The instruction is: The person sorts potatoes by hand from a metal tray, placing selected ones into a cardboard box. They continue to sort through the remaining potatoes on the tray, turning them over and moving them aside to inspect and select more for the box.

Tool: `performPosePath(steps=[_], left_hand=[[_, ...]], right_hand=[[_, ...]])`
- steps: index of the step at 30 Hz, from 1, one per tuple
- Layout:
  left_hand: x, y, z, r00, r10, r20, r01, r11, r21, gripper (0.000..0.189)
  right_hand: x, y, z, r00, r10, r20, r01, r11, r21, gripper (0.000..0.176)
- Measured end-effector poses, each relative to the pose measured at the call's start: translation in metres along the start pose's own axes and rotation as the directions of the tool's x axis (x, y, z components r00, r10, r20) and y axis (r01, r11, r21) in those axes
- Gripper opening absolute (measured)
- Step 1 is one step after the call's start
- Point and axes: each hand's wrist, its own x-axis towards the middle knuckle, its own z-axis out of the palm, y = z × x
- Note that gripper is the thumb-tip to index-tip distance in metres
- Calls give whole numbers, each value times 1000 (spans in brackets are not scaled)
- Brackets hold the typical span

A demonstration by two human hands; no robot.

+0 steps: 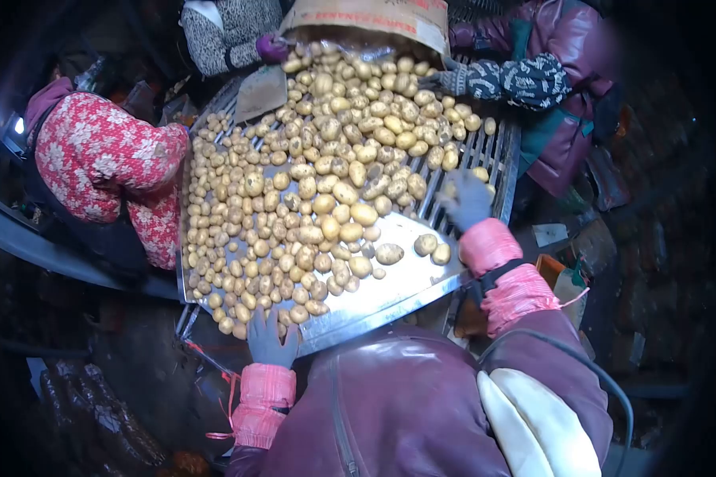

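Both gloved hands are in at the round, pale brown potatoes [324,204] spread over the slatted metal counter [398,280]!
Down at the near edge, the grey-gloved left hand [273,339] has its fingers spread beside the lowest potatoes; over on the right, the grey-gloved right hand [467,200] reaches above the slats, its fingers blurred, and I can't tell how wide they are or whether they hold anything, while the heap runs up to a brown printed sack [374,19].

Purple jacket [402,405], pink cuffs [267,397]
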Motion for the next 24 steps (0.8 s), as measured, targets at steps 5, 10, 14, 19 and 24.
performPosePath(steps=[5,10,14,19,24], left_hand=[[5,5,-2,999,-39,38,39,999,4,59],[4,7,-4,999,-27,25,27,1000,2,57],[7,12,-10,995,-43,86,45,999,-18,55],[8,5,-7,997,-11,71,12,1000,-15,58],[-3,-9,12,1000,16,5,-16,1000,-11,61]], right_hand=[[14,68,16,936,247,251,-196,957,-214,70],[13,74,48,944,61,324,-180,918,353,68],[-3,41,-15,943,136,305,-318,642,698,72],[-62,50,-27,911,-114,396,76,991,111,91],[-73,23,17,965,-102,243,79,992,103,83]])
